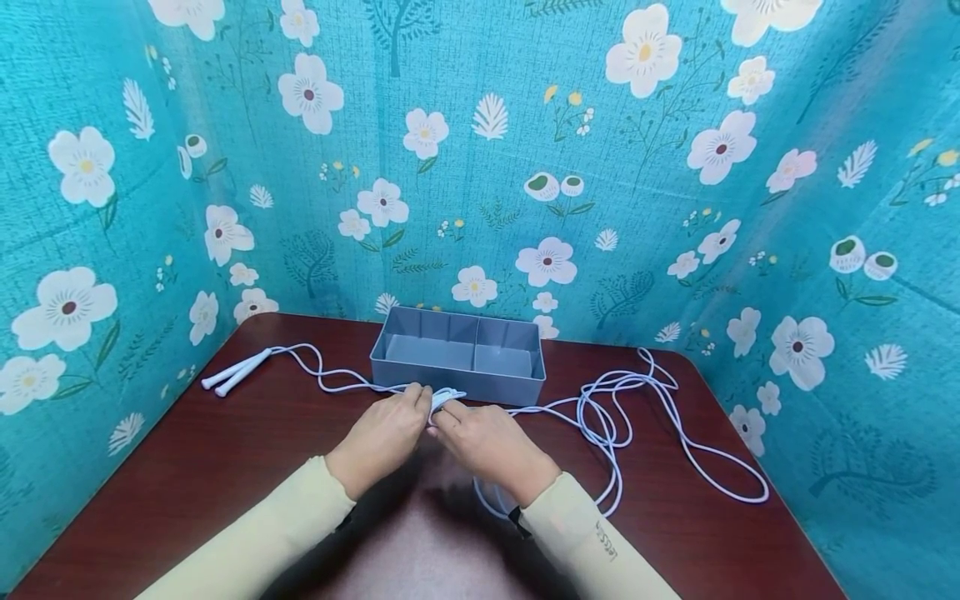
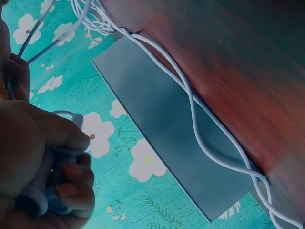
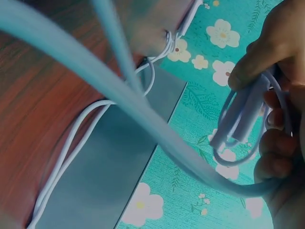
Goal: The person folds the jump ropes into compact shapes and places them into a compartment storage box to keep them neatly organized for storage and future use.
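My left hand (image 1: 386,433) grips the pale handles of a jump rope (image 3: 248,112), in front of the box in the head view. Cord loops around these handles in the right wrist view. Close beside it, my right hand (image 1: 487,442) holds the rope's cord (image 3: 167,138) between curled fingers. The handles are partly hidden by the fingers. A second pair of white jump rope handles (image 1: 236,372) lies side by side at the table's left, its cord running toward the box. More white cord (image 1: 600,387) lies in loose loops on the right.
A grey two-compartment box (image 1: 495,387) stands at the back of the dark red-brown table (image 1: 300,450). Cords run along the box's front wall. A teal flowered cloth (image 1: 465,233) hangs behind the table and on both sides.
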`<state>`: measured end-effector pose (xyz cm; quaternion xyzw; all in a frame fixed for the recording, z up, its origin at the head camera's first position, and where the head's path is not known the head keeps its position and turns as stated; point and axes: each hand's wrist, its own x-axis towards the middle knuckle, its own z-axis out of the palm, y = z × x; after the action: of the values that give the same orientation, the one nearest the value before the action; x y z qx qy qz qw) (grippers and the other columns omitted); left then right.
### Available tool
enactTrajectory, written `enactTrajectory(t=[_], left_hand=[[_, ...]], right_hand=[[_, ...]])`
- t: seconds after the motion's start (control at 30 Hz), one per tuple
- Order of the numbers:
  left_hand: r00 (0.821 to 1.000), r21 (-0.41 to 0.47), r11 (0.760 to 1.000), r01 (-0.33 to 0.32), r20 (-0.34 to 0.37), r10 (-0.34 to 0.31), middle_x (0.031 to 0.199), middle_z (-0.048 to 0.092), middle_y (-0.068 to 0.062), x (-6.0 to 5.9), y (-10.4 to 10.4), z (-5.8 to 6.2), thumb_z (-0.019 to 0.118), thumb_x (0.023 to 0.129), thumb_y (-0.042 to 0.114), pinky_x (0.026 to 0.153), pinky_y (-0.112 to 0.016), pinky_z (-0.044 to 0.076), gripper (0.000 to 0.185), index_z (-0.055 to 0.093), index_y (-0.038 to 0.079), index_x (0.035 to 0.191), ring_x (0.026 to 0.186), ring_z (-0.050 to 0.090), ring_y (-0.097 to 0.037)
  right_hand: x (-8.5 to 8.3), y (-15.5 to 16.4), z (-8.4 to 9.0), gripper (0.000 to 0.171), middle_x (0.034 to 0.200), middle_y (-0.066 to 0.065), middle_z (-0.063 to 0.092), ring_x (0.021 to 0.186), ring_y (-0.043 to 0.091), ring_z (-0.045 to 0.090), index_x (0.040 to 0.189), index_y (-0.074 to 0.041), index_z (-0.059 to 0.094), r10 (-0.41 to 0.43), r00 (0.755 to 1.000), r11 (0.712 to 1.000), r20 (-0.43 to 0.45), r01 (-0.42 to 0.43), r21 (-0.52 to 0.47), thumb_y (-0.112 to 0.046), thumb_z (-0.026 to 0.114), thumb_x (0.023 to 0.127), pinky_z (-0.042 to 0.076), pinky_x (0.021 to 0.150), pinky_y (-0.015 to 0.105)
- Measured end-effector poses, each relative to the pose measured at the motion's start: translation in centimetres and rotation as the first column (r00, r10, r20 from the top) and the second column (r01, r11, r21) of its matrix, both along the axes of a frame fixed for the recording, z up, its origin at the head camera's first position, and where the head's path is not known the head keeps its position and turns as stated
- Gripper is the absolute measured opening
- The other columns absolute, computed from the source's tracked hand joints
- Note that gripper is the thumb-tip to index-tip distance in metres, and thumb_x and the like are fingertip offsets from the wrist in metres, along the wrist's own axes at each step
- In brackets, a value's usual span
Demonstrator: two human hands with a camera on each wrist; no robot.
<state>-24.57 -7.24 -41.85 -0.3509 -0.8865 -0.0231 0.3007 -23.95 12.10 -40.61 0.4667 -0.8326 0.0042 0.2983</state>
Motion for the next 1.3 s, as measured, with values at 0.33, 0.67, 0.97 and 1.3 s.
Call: enactTrajectory(t=[0.33, 0.67, 0.97, 1.3], left_hand=[[0.996, 0.120, 0.990, -0.068, -0.040, 0.073, 0.086, 0.051, -0.014, 0.1, 0.5, 0.7, 0.072, 0.081, 0.008, 0.055, -0.029, 0.054, 0.048, 0.056, -0.015, 0.121, 0.061, 0.054, -0.016], [0.990, 0.178, 0.977, -0.120, -0.053, 0.132, 0.088, 0.053, -0.018, 0.2, 0.6, 0.6, 0.076, 0.084, 0.017, 0.055, -0.034, 0.055, 0.055, 0.054, -0.016, 0.123, 0.060, 0.059, -0.020], [0.992, 0.174, 0.978, -0.116, -0.035, 0.124, 0.089, 0.052, -0.017, 0.4, 0.6, 0.8, 0.074, 0.085, 0.014, 0.058, -0.029, 0.055, 0.054, 0.053, -0.016, 0.125, 0.059, 0.056, -0.016], [0.989, 0.200, 0.970, -0.136, -0.028, 0.145, 0.088, 0.052, -0.017, 0.5, 0.5, 0.8, 0.073, 0.086, 0.015, 0.056, -0.031, 0.055, 0.054, 0.053, -0.015, 0.126, 0.059, 0.059, -0.018]], right_hand=[[0.4, -0.3, -0.4, 0.020, 0.071, 0.001, 0.057, 0.050, 0.018, 0.053, 0.085, -0.011, 0.062, -0.186, 0.980, 0.974, 0.077, 0.194, -0.117, -0.025, 0.053, 0.098, 0.044, 0.044, 0.032], [0.5, -0.4, -1.0, 0.049, 0.077, 0.003, 0.065, 0.067, 0.019, 0.064, 0.085, -0.015, 0.068, -0.307, 0.943, 0.947, 0.127, 0.316, -0.054, -0.049, 0.038, 0.102, 0.048, 0.050, 0.038], [0.5, -0.6, -0.5, 0.032, 0.055, -0.007, 0.048, 0.046, 0.011, 0.049, 0.083, -0.015, 0.062, -0.314, 0.906, 0.843, 0.283, 0.403, -0.356, -0.039, 0.051, 0.100, 0.038, 0.042, 0.028], [0.3, -0.9, -0.6, 0.024, 0.072, 0.000, 0.069, 0.048, 0.011, 0.056, 0.106, -0.009, 0.069, -0.270, 0.959, 0.831, 0.088, 0.278, -0.481, -0.029, 0.066, 0.093, 0.043, 0.042, 0.025]])
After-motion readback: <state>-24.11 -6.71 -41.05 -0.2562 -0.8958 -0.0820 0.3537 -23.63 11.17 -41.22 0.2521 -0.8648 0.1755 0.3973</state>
